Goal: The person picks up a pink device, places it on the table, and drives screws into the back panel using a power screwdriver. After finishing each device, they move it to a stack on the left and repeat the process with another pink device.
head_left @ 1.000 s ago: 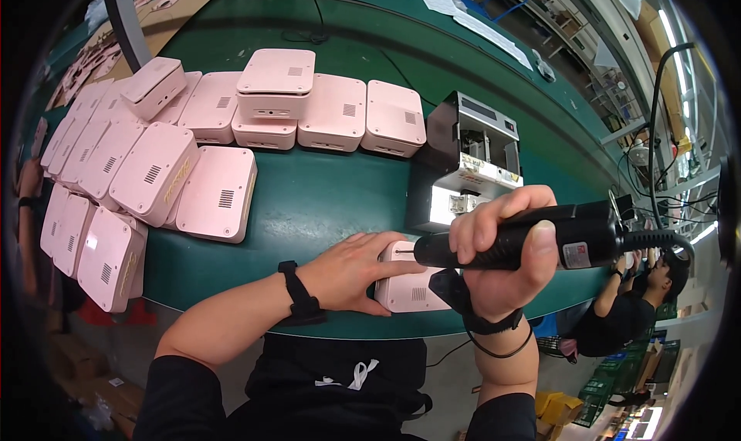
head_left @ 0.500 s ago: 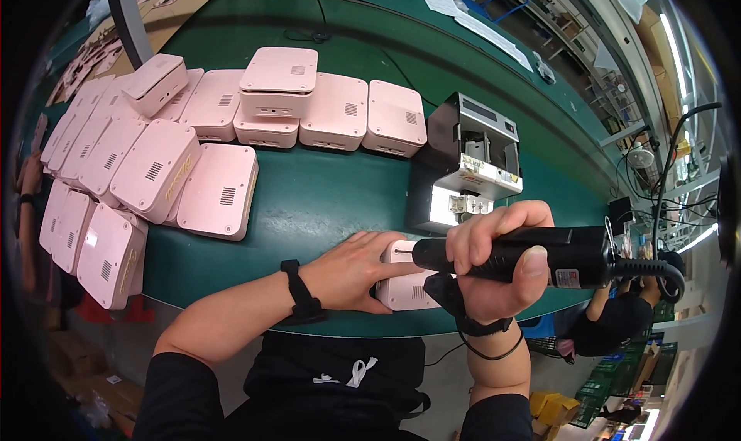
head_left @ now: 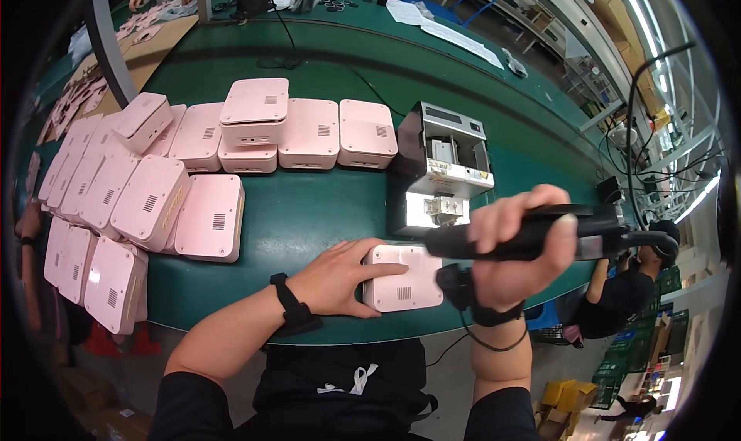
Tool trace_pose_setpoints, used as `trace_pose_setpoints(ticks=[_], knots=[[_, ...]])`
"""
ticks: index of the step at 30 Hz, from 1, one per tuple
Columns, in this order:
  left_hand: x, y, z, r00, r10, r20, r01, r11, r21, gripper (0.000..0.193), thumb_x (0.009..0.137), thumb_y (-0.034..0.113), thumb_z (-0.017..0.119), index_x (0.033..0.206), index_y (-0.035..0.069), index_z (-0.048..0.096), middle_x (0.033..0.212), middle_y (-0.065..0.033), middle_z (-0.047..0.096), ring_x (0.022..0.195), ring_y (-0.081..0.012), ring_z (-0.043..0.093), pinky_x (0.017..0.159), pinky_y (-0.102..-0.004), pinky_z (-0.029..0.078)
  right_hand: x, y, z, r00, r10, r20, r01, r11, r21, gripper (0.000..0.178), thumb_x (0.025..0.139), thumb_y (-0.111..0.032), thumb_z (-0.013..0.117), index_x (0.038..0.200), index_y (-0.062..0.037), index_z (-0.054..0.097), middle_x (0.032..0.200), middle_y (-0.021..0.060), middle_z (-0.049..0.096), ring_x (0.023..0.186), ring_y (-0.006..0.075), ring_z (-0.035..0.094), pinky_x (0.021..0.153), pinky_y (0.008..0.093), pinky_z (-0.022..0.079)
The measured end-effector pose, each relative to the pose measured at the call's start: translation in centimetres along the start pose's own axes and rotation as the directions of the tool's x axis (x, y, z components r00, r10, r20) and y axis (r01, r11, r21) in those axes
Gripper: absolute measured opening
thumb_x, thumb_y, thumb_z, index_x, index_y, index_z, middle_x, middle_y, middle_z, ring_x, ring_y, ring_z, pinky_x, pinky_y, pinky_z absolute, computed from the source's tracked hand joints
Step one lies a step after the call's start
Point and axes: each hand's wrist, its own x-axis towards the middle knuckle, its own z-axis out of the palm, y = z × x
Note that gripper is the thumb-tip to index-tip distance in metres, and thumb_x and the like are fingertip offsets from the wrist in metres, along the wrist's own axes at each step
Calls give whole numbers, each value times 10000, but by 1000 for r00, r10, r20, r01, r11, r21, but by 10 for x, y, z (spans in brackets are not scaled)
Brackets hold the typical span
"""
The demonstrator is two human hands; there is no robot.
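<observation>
A pale pink plastic box (head_left: pixel 419 277) with a small slotted vent lies flat near the table's front edge. My left hand (head_left: pixel 333 280) holds its left side, with the index finger stretched across the top and the thumb at the near edge. To the right, my right hand (head_left: pixel 515 267) is wrapped around a black corded electric screwdriver (head_left: pixel 590 236), held level and blurred by motion. The tool's front end is raised beside the box, apart from it; I cannot make out its bit. A black and silver screw feeder (head_left: pixel 451 174) stands just beyond the box.
Several pink boxes (head_left: pixel 309 132) stand in a row behind, some stacked; more are packed along the left (head_left: pixel 150 198). The green table (head_left: pixel 301 217) has a metal post (head_left: pixel 109 47) at far left. A seated person (head_left: pixel 617 302) is at the right, beside green crates (head_left: pixel 617 356).
The screwdriver has moved right, away from the box's far left corner where its bit was. My left hand stays on the box. The whole view has shifted slightly.
</observation>
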Motion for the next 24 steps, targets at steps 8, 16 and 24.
trace_pose_setpoints(ticks=[8, 16, 24], knots=[[1, 0, -5, 997, -73, -10, 73, 997, 28, 744, 667, 308, 848, 1358, 292, 575, 1385, -123, 469, 1215, -365, 529, 1039, -460, 441, 38, -5, -34, 976, -127, -177, 65, 944, -323, 216, 976, -261, 543, 960, -48, 509, 669, 65, 514, 500, 161, 488, 529, 326, 440], [2, 0, -4, 997, -73, -6, 73, 997, 10, 750, 648, 271, 853, 1348, 282, 585, 1367, -123, 483, 1207, -366, 531, 1033, -456, 445, 34, -5, -47, 983, 60, -172, -109, 951, -291, 237, 982, -279, 532, 937, -47, 509, 660, 57, 506, 504, 154, 482, 534, 316, 432], [5, -3, -6, 997, -82, -8, 82, 997, -8, 762, 626, 240, 862, 1337, 279, 592, 1345, -112, 491, 1196, -356, 537, 1019, -443, 452, -23, -35, -56, 984, 103, -143, -134, 963, -233, 269, 991, -338, 474, 1011, -70, 472, 670, 45, 490, 488, 142, 444, 543, 313, 422]])
